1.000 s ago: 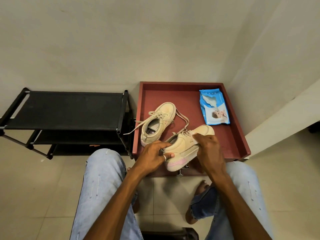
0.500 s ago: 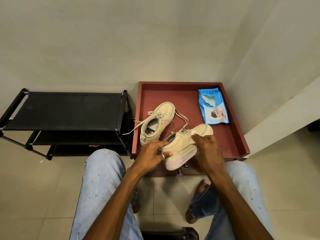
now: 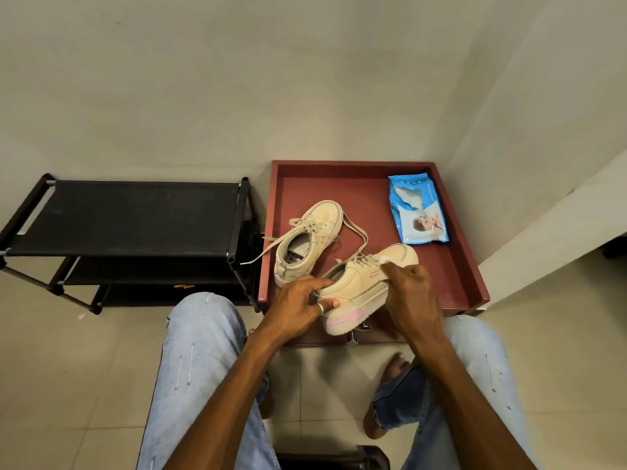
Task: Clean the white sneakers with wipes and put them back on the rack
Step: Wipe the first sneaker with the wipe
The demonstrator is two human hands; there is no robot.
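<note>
- Gripping the heel end of the held sneaker (image 3: 356, 286) with the left hand (image 3: 298, 307), fingers curled over the collar and thumb laid on the side above the pink heel patch.
- Pinching a small white wipe (image 3: 390, 261) in the right hand (image 3: 412, 293) and pressing it to the upper near the toe, just past the laces.
- Holding that sneaker over the near edge of the red tray (image 3: 466, 259), heel near and toe far, long axis slanting from the left hand up and away to the right.
- Judging the coming stroke: drawing the wipe along that axis, toe back toward heel, with the right hand nearer the side panel and the left only bracing.
- Leaving the second sneaker (image 3: 310, 239) on its sole inside the tray, just beyond the left hand, one lace trailing over the left wall.
- Leaving the blue wipes pack (image 3: 419, 215) in the tray's far right corner, apart from both hands.
- Keeping the black rack (image 3: 122, 215) in mind for the return: beside the tray, on the left hand's side.
</note>
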